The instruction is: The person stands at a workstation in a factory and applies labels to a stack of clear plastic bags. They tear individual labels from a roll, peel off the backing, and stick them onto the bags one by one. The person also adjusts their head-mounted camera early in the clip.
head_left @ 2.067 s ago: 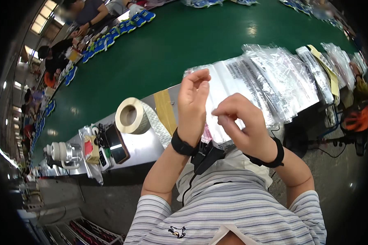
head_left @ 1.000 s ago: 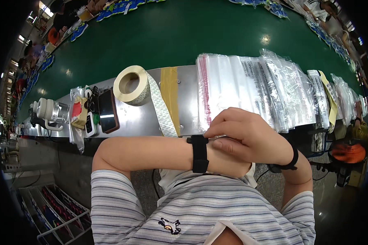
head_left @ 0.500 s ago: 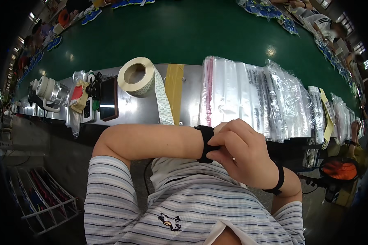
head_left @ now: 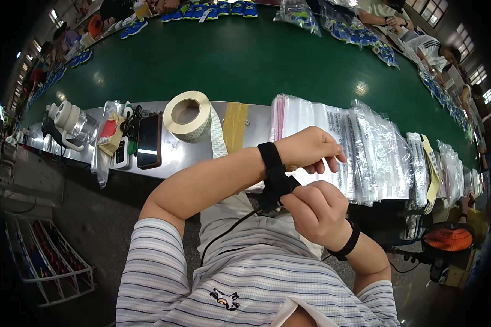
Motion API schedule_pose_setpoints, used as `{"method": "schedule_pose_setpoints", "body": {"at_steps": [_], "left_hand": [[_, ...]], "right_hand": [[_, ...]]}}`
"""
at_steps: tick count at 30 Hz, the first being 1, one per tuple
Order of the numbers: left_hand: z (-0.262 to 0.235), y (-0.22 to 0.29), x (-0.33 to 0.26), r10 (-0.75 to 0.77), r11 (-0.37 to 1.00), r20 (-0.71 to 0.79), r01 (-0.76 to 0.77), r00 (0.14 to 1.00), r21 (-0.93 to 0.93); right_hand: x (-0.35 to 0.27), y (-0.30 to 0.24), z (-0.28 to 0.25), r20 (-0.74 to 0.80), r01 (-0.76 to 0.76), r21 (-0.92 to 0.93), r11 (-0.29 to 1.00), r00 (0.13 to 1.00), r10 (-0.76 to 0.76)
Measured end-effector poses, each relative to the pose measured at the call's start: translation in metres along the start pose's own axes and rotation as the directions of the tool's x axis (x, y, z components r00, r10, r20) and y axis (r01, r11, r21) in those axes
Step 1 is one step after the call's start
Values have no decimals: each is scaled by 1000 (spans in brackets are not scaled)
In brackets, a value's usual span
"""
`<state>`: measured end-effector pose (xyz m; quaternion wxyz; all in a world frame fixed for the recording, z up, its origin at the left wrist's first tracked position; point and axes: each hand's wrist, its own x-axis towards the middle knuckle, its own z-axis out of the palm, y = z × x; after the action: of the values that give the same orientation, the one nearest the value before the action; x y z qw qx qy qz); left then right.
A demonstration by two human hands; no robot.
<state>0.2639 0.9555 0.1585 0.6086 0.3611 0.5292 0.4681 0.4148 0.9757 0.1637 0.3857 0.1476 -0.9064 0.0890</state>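
My left hand (head_left: 309, 148) hangs over the clear plastic bags (head_left: 341, 158), fingers loosely curled and apart, holding nothing. Round its wrist runs a black strap (head_left: 270, 157), with a black piece (head_left: 280, 184) hanging from the strap's near side and a thin black cable leading away from it. My right hand (head_left: 317, 211) is closed, thumb and fingers pinching the end of that black strap. On my right wrist sits another black band (head_left: 348, 241).
On the metal ledge stand a label roll (head_left: 187, 115), brown tape (head_left: 235, 128), a phone (head_left: 149, 140) and a clear jug (head_left: 73, 125). Beyond runs a green table (head_left: 229, 60) with blue shoes (head_left: 207, 11). A rack (head_left: 49, 259) stands lower left, an orange fan (head_left: 448, 238) at right.
My left hand has come up and forward and now shows clear of my right hand. The black piece and cable at the wrist have come into sight. The view has tilted slightly upward.
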Motion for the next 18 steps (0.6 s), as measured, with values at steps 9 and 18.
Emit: {"method": "schedule_pose_setpoints", "body": {"at_steps": [9,18], "left_hand": [[2,-5,2,158,967,-171,-116,973,229],[10,-11,6,234,641,-167,-23,958,767]], "right_hand": [[11,-1,-1,-56,-88,81,993,994,92],[26,13,-8,3,-179,300,937,982,187]]}}
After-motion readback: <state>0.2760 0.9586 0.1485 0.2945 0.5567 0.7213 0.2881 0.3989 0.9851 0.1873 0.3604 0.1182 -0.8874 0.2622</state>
